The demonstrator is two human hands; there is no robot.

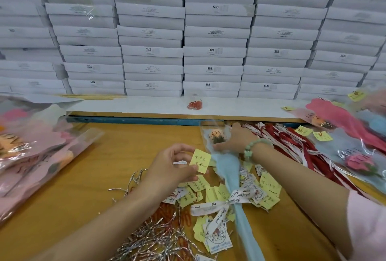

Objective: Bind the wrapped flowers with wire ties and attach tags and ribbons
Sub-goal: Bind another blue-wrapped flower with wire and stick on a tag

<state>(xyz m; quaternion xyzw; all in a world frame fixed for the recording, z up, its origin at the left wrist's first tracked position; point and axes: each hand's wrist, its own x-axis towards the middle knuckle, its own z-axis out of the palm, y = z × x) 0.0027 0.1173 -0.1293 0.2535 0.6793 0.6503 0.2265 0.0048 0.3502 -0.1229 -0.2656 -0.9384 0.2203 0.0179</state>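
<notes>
Flower in clear sleeve: right hand grips; left fingers pinch yellow tag.

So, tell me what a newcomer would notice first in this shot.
A wall of stacked white cardboard boxes fills the background. On the wooden table in the centre lies a blue-wrapped flower tied with a white printed ribbon. The right hand lies on its clear top, and the left hand pinches a yellow handwritten paper tag beside it. Silver wire ties litter the near edge.
</notes>
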